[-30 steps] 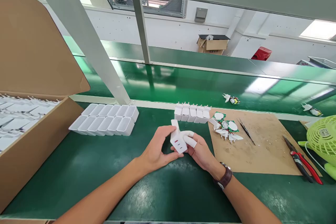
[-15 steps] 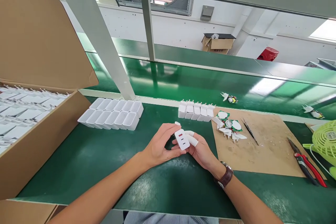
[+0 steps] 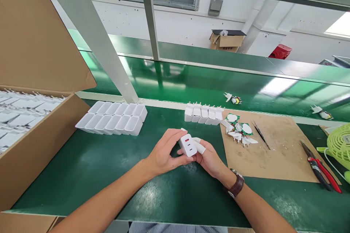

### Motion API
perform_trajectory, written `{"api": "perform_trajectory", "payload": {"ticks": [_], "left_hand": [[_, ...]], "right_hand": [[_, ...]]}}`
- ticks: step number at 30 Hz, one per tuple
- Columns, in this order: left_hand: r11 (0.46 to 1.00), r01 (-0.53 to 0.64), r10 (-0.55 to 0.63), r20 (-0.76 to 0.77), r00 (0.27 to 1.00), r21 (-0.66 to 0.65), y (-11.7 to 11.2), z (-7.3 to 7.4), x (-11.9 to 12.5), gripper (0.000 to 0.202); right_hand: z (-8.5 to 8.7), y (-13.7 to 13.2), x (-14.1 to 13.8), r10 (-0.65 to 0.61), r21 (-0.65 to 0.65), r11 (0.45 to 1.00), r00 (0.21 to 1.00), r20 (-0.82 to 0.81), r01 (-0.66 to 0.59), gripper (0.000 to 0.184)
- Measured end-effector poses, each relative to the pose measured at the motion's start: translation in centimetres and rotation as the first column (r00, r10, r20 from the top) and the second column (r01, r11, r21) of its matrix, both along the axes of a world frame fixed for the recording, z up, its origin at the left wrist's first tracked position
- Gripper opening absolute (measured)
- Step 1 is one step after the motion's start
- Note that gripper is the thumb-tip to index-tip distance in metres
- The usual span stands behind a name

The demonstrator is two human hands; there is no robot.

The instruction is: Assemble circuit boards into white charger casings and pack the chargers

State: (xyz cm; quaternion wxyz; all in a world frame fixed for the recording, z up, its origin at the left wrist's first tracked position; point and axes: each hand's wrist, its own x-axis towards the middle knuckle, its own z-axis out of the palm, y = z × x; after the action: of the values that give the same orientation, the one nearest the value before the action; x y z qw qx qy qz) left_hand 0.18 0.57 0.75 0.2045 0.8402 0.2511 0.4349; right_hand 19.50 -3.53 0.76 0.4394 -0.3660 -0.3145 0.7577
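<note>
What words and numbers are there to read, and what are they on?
"30", then an unclear mark: grey, flat-looking object at far right.
Too blurred to read: dark printing on brown cardboard box with black top.
Too small to read: label on round lime-green plastic fan.
No readable lettering: white boxy plastic charger.

Open room: green tabletop (image 3: pixel 82 164), near left; far-centre lane between two rows of white open-topped plastic cases (image 3: pixel 115 120) and one row of white pin-topped plastic cases (image 3: pixel 203 114). Obstacles: tall-flapped brown cardboard carton (image 3: pixel 41 153), left; slanting grey metal post (image 3: pixel 89 25), far left; left hand (image 3: pixel 162 153) and right hand (image 3: pixel 210 157) holding white slotted plastic block (image 3: pixel 188 146), centre; red-and-black-handled pliers (image 3: pixel 320 171), right.
</note>
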Motion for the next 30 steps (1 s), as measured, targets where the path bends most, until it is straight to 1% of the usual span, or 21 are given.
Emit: {"api": "perform_trajectory", "payload": {"ticks": [4,9,12,14,15,16,17,18,19,20,21,22,23,24,26,28,30], "left_hand": [[1.0,-0.011,0.011,-0.006,1.0,0.006,0.0,0.0,0.0,0.068],[0.999,-0.024,0.025,-0.021,0.999,0.029,0.0,-0.1,0.0,0.067],[0.999,-0.013,0.013,-0.008,1.0,0.033,0.0,0.1,0.0,0.068],[0.999,0.003,-0.003,0.002,1.0,0.034,-0.1,0.2,-0.1,0.072],[1.0,0.009,-0.009,0.004,1.0,0.021,-0.2,0.3,-0.2,0.075],[1.0,0.01,-0.01,0.007,1.0,-0.011,-0.2,0.3,-0.3,0.079],[0.998,0.004,-0.003,0.011,1.0,-0.065,-0.3,0.3,-0.4,0.083],[0.99,-0.005,0.008,0.016,1.0,-0.142,-0.3,0.2,-0.5,0.089],[0.972,-0.01,0.015,0.02,1.0,-0.233,-0.3,0.1,-0.5,0.094],[0.945,-0.005,0.015,0.029,0.999,-0.327,-0.4,-0.1,-0.6,0.1],[0.91,0.01,0.008,0.04,0.999,-0.414,-0.4,-0.3,-0.6,0.104],[0.874,0.031,-0.005,0.055,0.998,-0.486,-0.4,-0.4,-0.6,0.107],[0.839,0.059,-0.023,0.073,0.997,-0.541,-0.5,-0.6,-0.6,0.109],[0.811,0.088,-0.043,0.091,0.995,-0.578,-0.5,-0.7,-0.6,0.11],[0.777,0.133,-0.075,0.119,0.99,-0.616,-0.6,-0.8,-0.5,0.113],[0.764,0.164,-0.101,0.135,0.986,-0.624,-0.6,-0.8,-0.5,0.115],[0.767,0.187,-0.111,0.159,0.981,-0.614,-0.6,-0.7,-0.5,0.114]], "right_hand": [[-0.3,-0.2,-0.1,0.046,-0.01,0.999,0.999,-0.014,-0.046,0.041],[-0.2,-0.2,-0.2,0.057,-0.013,0.998,0.998,-0.012,-0.058,0.042],[-0.3,-0.1,-0.2,0.063,0.001,0.998,0.998,0.005,-0.063,0.043],[-0.5,-0.1,0.1,0.015,0.054,0.998,0.998,0.061,-0.019,0.042],[-0.6,0.0,0.2,-0.044,0.117,0.993,0.992,0.116,0.03,0.039],[-0.7,0.0,0.4,-0.133,0.217,0.972,0.973,0.188,0.091,0.036],[-0.9,0.1,0.7,-0.238,0.352,0.926,0.933,0.27,0.135,0.031],[-1.0,0.1,0.9,-0.345,0.503,0.853,0.87,0.351,0.136,0.025],[-1.2,0.1,1.2,-0.444,0.647,0.758,0.794,0.415,0.086,0.022],[-1.4,0.2,1.4,-0.524,0.754,0.656,0.717,0.459,-0.004,0.023],[-1.6,0.2,1.6,-0.581,0.818,0.565,0.652,0.487,-0.108,0.027],[-1.8,0.2,1.7,-0.615,0.844,0.496,0.604,0.507,-0.203,0.033],[-1.9,0.2,1.8,-0.631,0.848,0.453,0.573,0.524,-0.277,0.038],[-2.1,0.3,1.8,-0.636,0.842,0.431,0.553,0.538,-0.324,0.042],[-2.4,0.4,1.9,-0.621,0.818,0.429,0.532,0.576,-0.384,0.046],[-2.4,0.4,1.9,-0.603,0.799,0.44,0.524,0.602,-0.41,0.047],[-2.2,0.4,1.9,-0.608,0.807,0.441,0.53,0.591,-0.393,0.045]]}}
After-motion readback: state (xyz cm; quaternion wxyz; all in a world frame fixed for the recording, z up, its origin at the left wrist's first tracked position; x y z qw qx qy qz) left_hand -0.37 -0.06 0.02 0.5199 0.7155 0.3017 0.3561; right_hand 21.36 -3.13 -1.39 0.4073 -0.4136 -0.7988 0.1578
